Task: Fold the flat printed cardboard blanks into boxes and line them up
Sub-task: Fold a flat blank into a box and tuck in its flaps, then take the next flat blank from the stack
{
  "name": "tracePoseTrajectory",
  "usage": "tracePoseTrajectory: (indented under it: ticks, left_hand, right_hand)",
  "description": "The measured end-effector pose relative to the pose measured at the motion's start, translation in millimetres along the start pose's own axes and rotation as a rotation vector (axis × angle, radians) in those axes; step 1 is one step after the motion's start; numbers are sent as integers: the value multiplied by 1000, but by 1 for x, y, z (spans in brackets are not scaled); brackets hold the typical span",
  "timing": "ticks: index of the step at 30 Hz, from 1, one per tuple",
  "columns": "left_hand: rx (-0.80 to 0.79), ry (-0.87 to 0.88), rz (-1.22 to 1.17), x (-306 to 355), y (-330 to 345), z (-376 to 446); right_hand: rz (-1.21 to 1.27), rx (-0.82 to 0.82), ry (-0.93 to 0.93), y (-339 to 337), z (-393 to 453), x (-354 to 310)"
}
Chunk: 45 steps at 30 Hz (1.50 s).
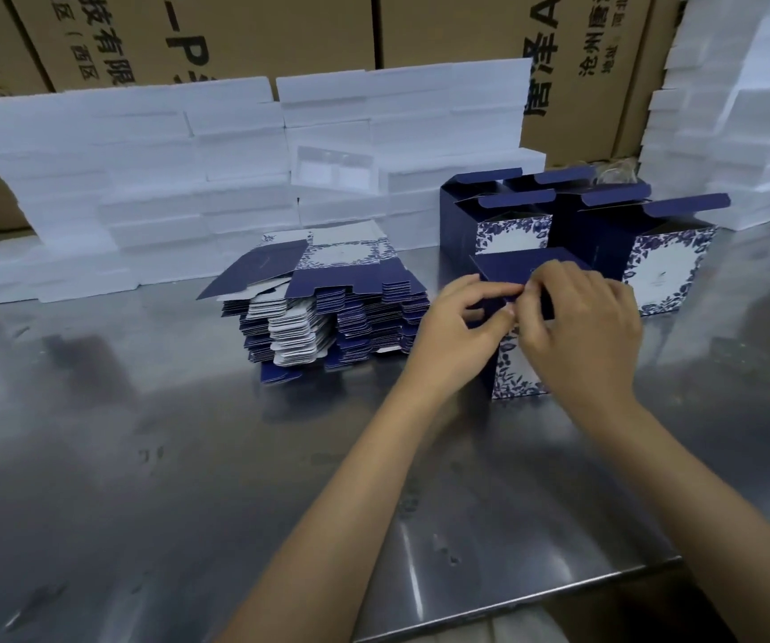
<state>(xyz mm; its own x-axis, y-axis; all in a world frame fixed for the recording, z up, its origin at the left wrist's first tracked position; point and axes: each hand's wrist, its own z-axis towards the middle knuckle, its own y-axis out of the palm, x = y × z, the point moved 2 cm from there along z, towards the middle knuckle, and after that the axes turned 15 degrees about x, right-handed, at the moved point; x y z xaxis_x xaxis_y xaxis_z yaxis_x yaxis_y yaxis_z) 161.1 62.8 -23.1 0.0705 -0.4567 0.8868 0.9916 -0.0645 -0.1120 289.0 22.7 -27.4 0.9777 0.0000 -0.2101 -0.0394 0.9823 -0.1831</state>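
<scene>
Steel table [141, 457] carries the work: left hand [455, 338] and right hand [580, 334] both pinch flaps of the navy box [519, 378], likely tucking it closed. Left, flat blanks [327, 313] wait; behind, finished boxes [652, 252] stand lined (tops open).

Both bare forearms reach forward and meet, hands close together at work.

The left hand [455, 338] comes in from the lower middle, palm turned down and inward, its fingers curled and its thumb extended toward the other hand. The right hand [577, 327] comes in from the lower right, back of the hand up, its fingers bent down and pinching at the fingertips. The two hands touch at thumb and fingertips. Both wrists are held fairly straight, raised off the worktop [141, 457].
</scene>
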Motion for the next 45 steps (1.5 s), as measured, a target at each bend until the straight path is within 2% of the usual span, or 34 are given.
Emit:
tracePoseTrajectory:
  ticks: [5,9,15,19,25,30,34,39,42,45]
  left_hand:
    - [16,-52,1,-17,29,29]
    - [-9,-65,11,-29,45,48]
    - [38,-53,47,-43,59,77]
    - [43,-83,60,-47,65,89]
    - [-63,-155,36,-50,65,86]
    - [-158,-239,-8,-59,60,64]
    - [-25,-246,-20,-59,42,53]
    - [83,-149,-38,-39,5,51]
    - [196,-65,-16,-26,-21,49]
    - [349,32,41,-17,-53,49]
  right_hand:
    - [5,-16,75,31,5,24]
    - [29,-130,117,58,12,42]
    - [90,-255,117,86,24,57]
    - [117,-267,146,97,25,64]
    - [168,-245,229,98,21,65]
    - [71,-269,195,96,17,66]
    - [30,-266,206,92,18,67]
    - [11,-284,188,82,21,50]
    - [85,-288,89,76,19,19]
    - [226,-360,60,77,15,-16]
